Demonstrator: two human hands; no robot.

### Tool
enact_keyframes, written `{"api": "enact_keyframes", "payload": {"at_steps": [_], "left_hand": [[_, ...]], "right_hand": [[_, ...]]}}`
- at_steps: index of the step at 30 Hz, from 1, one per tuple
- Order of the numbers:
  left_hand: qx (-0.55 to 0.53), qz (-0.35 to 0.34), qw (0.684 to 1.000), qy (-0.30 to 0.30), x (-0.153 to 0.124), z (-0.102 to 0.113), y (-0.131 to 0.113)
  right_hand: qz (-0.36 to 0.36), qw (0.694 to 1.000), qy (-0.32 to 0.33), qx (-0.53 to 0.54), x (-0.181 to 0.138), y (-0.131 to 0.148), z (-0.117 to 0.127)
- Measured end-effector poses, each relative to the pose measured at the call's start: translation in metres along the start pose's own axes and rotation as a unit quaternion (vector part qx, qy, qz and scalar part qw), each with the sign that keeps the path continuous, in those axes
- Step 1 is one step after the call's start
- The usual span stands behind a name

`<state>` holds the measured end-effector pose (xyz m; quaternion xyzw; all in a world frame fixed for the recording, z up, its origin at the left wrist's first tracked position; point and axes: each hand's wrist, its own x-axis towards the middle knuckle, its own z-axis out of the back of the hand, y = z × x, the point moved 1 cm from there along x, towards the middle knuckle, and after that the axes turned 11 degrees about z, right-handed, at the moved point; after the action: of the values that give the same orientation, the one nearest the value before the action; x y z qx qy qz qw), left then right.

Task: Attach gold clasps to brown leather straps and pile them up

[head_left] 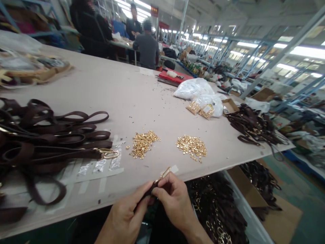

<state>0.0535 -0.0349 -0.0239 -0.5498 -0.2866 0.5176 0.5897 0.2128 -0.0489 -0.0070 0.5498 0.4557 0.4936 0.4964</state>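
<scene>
Both hands meet at the table's front edge over a dark brown leather strap (146,194) with gold hardware (165,172) at its far end. My left hand (127,211) is closed round the strap. With thumb and fingers pinched, my right hand (175,198) grips the same strap just behind the hardware; whether a small part is also in the pinch is hidden. Beyond the hands lie two heaps of small gold metal pieces, a left heap (143,144) and a right heap (192,146).
Brown straps with gold clasps (50,135) are piled on the left, another strap pile (254,127) on the right. Clear bags (195,88) and a red board (172,76) lie farther back. A bin of straps (220,203) stands below right. People (147,47) are in the background.
</scene>
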Motion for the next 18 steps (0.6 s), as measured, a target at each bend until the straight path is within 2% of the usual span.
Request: {"api": "enact_keyframes", "payload": {"at_steps": [2, 4, 6, 8, 9, 10, 12, 15, 18], "left_hand": [[-0.048, 0.071, 0.996, 0.026, 0.005, -0.007, -0.007], [-0.077, 0.136, 0.987, 0.033, 0.008, -0.012, -0.015], [-0.092, 0.184, 0.978, 0.033, 0.011, -0.015, -0.021], [-0.122, 0.224, 0.966, 0.043, 0.013, -0.016, -0.024], [-0.141, 0.241, 0.959, 0.051, 0.013, -0.016, -0.024], [-0.161, 0.255, 0.952, 0.059, 0.014, -0.017, -0.023], [-0.2, 0.282, 0.935, 0.075, 0.017, -0.018, -0.021], [-0.253, 0.312, 0.912, 0.082, 0.022, -0.02, -0.021], [-0.275, 0.31, 0.906, 0.085, 0.027, -0.02, -0.028]], "right_hand": [[0.021, 0.997, 0.023, -0.074, 0.003, 0.004, 0.02], [0.075, 0.972, 0.006, -0.221, 0.007, 0.005, 0.052], [0.142, 0.899, -0.049, -0.411, 0.013, 0.003, 0.09], [0.176, 0.823, -0.07, -0.536, 0.019, -0.002, 0.124], [0.181, 0.801, -0.064, -0.566, 0.023, -0.005, 0.137], [0.182, 0.792, -0.051, -0.581, 0.026, -0.008, 0.146], [0.183, 0.781, -0.021, -0.596, 0.034, -0.01, 0.156], [0.187, 0.762, 0.024, -0.619, 0.043, -0.01, 0.155], [0.186, 0.751, 0.053, -0.631, 0.048, -0.009, 0.154]]}}
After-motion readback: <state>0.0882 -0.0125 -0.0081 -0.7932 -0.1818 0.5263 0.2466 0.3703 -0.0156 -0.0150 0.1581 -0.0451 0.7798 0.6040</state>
